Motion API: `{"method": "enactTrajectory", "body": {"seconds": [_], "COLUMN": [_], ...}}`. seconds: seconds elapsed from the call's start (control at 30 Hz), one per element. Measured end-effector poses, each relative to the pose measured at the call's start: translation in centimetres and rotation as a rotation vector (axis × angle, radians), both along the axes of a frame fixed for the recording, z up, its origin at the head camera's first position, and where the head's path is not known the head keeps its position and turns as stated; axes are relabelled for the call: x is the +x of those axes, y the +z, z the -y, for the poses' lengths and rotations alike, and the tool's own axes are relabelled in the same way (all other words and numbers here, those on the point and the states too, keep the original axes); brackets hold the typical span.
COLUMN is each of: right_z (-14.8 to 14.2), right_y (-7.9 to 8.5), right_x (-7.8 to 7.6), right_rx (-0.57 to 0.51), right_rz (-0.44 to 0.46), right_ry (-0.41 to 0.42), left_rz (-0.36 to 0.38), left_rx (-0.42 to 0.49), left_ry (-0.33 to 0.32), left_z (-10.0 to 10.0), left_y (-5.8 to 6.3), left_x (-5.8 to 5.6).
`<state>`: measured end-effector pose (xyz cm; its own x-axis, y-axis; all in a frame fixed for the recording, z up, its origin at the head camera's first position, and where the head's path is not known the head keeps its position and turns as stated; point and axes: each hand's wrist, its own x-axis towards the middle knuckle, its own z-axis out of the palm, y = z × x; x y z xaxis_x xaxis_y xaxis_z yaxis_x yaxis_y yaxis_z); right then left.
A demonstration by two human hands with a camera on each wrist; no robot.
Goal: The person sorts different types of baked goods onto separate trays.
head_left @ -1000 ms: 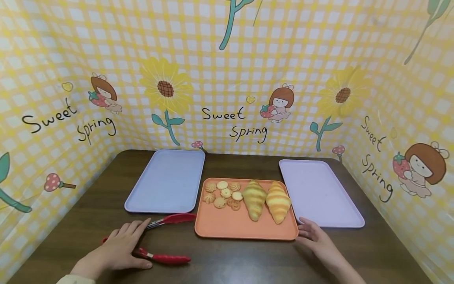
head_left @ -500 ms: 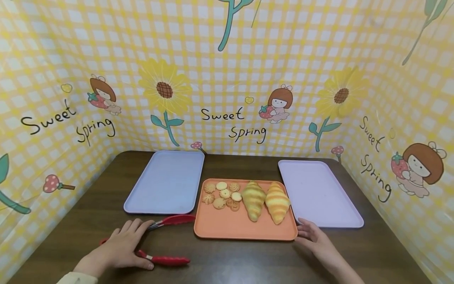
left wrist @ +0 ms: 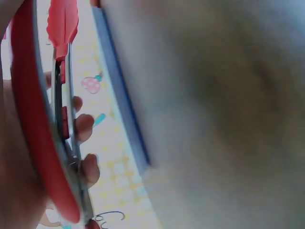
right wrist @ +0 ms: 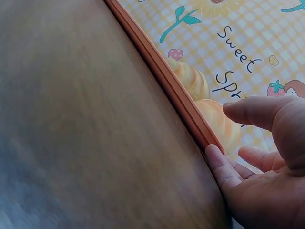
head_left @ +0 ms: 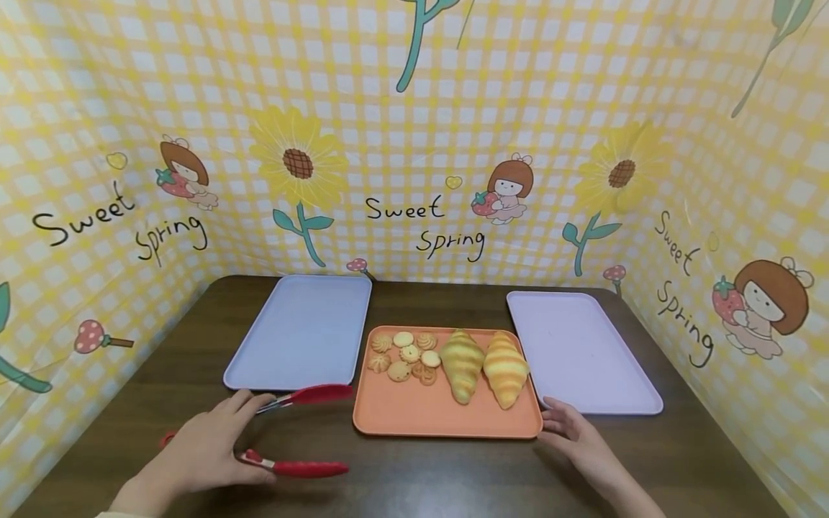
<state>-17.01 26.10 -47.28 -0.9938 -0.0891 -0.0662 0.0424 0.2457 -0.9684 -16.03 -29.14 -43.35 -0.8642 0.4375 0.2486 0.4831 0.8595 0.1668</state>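
Observation:
My left hand (head_left: pixel 210 446) holds red-and-metal tongs (head_left: pixel 312 468) at the left front. The tongs' two red tips are spread apart and face right toward the orange tray (head_left: pixel 447 423). In the left wrist view, fingers (left wrist: pixel 85 126) curl around the metal arms of the tongs (left wrist: pixel 62 28). On the orange tray lie a cluster of several cookies (head_left: pixel 409 354), a greenish croissant (head_left: pixel 463 367) and a yellow croissant (head_left: pixel 506 370). My right hand (head_left: pixel 579 442) rests at the tray's right front corner, its fingers loosely bent. The right wrist view shows a fingertip touching the tray rim (right wrist: pixel 190 121).
A blue tray (head_left: pixel 301 331) lies at the back left of the dark wooden table (head_left: pixel 427 475). On the right stands a lilac tray (head_left: pixel 586 352), close against the orange one. Yellow checked cloth (head_left: pixel 414 158) walls off the back and both sides.
My left hand has risen slightly and shifted left, and the tongs have come up with it, their tips still apart. My right hand has stayed at the tray corner.

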Motion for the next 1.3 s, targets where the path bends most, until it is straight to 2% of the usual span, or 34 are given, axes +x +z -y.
{"method": "enactTrajectory", "body": {"seconds": [0.17,0.27,0.67,0.9,1.3], "right_z": [-0.2,-0.2,-0.3,-0.4,-0.6], "right_y": [-0.1,-0.1,-0.3,-0.3,-0.3], "right_x": [-0.1,0.0,0.1,0.0,-0.1], "right_rx": [-0.004,-0.005,-0.018,-0.02,-0.027], "right_rz": [0.0,0.001,0.013,0.006,0.024], "right_ry": [0.0,-0.002,0.011,0.036,0.039], "left_rz": [-0.057,-0.083,-0.21,-0.166,-0.031], "left_rx": [0.012,0.02,0.038,0.03,0.033], "left_ry": [0.082,0.107,0.116,0.14,0.184], "left_z": [-1.3,-2.3,-8.1,-11.4,-17.3], "left_y": [1.4,1.7,2.7,3.0,2.9], "left_x": [-0.2,-0.5,-1.7,-2.6,-4.2]}}
